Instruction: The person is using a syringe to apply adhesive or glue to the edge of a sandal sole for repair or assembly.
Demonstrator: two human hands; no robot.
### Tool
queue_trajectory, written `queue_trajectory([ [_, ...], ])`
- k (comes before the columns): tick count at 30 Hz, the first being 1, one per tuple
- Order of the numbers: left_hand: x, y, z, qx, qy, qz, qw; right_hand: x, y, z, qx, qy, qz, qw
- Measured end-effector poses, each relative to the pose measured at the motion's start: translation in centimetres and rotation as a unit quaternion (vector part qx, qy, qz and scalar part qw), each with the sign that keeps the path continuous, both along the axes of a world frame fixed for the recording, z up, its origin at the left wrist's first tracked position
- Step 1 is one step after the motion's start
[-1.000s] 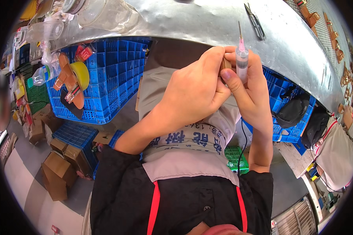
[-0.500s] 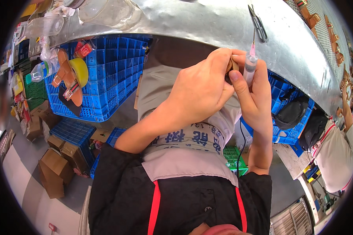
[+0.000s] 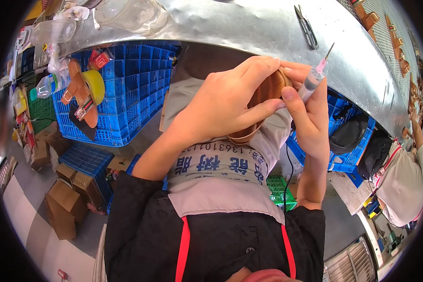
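A curved brown leather piece is held between my two hands above my lap. My left hand wraps its left side, thumb reaching across the front and fingertips at the top edge. My right hand pinches the right edge with thumb and fingertips. Tucked in that same hand is a clear syringe with a pink hub, its needle pointing up and right over the metal bench. The palm-side surfaces of the leather are partly hidden by my fingers.
Dark snips lie on the metal bench. Left of me, a brown sandal and yellow tape roll sit on blue crates. A black cap rests in a crate at right. Another person works far right.
The leather piece has been turned and raised into view, showing much more of its curved surface. My left hand has opened around it; the syringe has tilted rightward.
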State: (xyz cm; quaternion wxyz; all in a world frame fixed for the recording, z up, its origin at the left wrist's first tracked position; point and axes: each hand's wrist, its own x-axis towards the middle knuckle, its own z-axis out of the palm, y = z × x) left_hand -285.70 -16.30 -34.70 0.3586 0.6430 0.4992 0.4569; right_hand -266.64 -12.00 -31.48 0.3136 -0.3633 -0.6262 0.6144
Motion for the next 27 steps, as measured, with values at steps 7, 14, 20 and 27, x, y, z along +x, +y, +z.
queue_trajectory([
  [7,0.3,-0.8,-0.7,0.031,0.012,-0.002,0.999,-0.1,-0.3,-0.1,0.082,-0.056,0.011,0.995],
  [14,0.9,-0.9,-0.6,0.035,0.042,0.017,0.998,-0.6,-1.1,-0.3,0.122,-0.064,-0.014,0.99],
  [20,1.6,-0.8,-0.6,0.044,0.04,0.034,0.998,-0.8,-1.6,-0.4,0.138,-0.08,-0.033,0.987],
  [27,2.4,-0.8,-0.5,0.084,0.053,0.072,0.992,-1.0,-1.8,-0.3,0.177,-0.102,-0.036,0.978],
])
